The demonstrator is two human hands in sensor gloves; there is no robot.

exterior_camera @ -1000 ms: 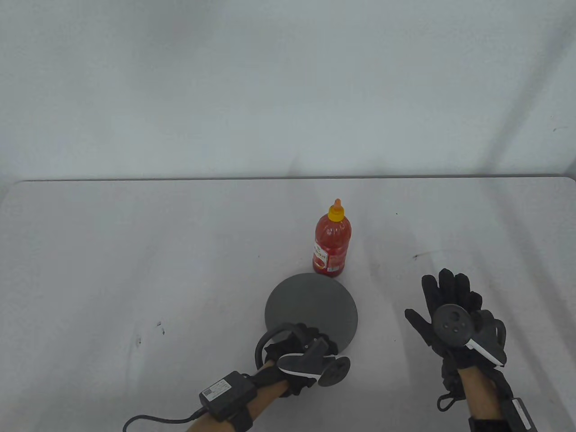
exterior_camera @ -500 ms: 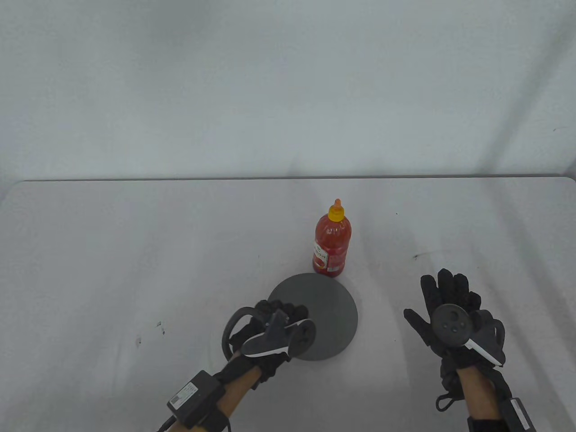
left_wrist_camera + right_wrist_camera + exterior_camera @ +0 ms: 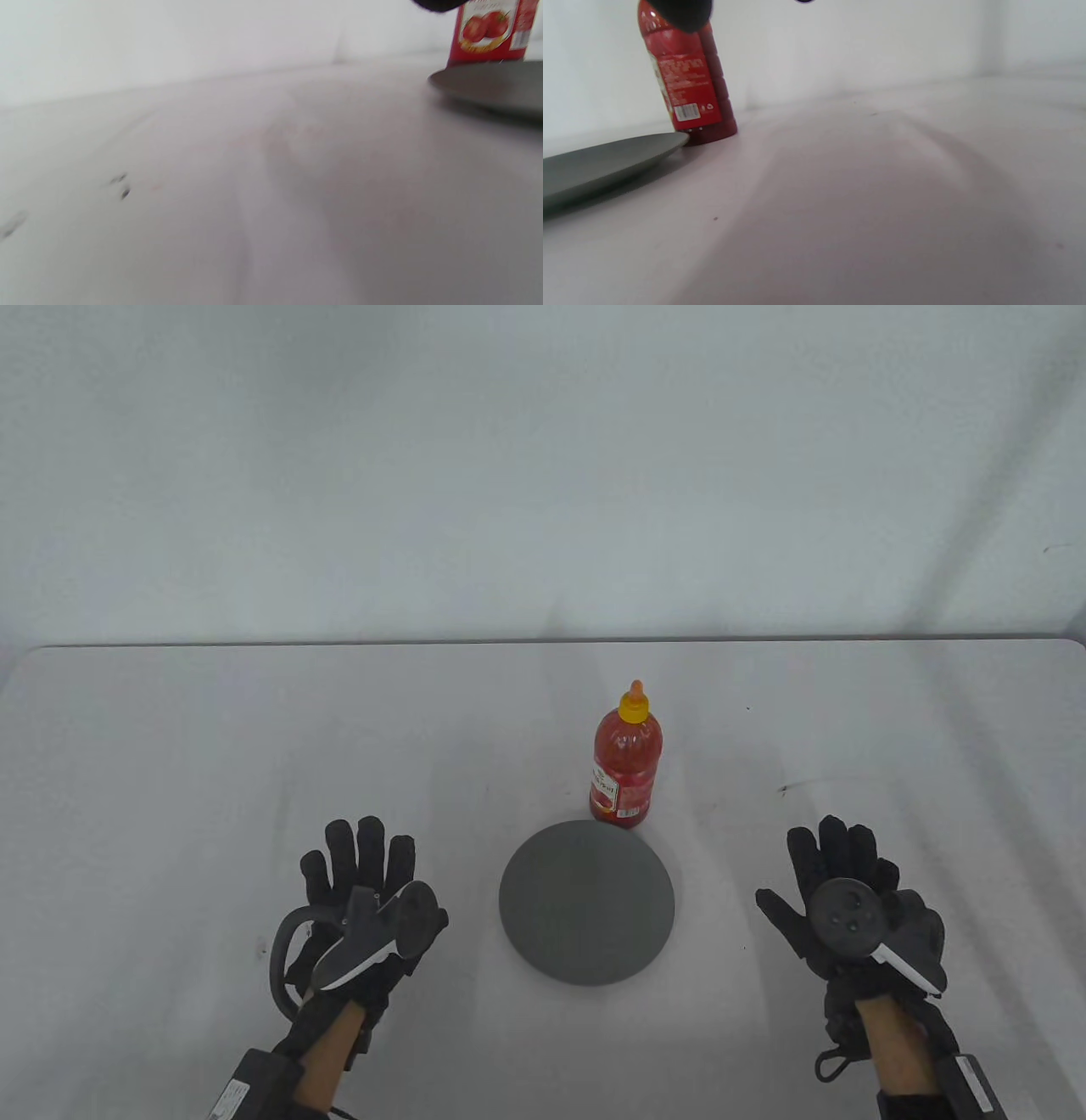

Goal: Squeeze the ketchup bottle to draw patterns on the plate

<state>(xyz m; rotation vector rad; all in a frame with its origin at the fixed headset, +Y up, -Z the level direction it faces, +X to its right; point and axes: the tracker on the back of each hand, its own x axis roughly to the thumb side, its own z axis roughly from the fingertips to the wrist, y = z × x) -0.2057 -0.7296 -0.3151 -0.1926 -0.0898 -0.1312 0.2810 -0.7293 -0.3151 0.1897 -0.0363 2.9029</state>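
Note:
A red ketchup bottle (image 3: 625, 763) with an orange cap stands upright in the middle of the table, just behind a round dark grey plate (image 3: 587, 901). The plate looks bare. My left hand (image 3: 361, 865) lies flat and open on the table left of the plate, holding nothing. My right hand (image 3: 827, 857) lies flat and open on the table right of the plate, also empty. The left wrist view shows the bottle's base (image 3: 492, 31) and the plate's rim (image 3: 488, 82) at the right. The right wrist view shows the bottle (image 3: 687, 80) and the plate (image 3: 606, 163) at the left.
The white table (image 3: 170, 780) carries only a few small dark specks (image 3: 301, 916) near my left hand. Its far edge meets a plain white wall (image 3: 543, 475).
My left hand has let go of the plate's near left rim and moved left, now lying flat with the fingers spread. The plate, the bottle and my right hand have barely moved.

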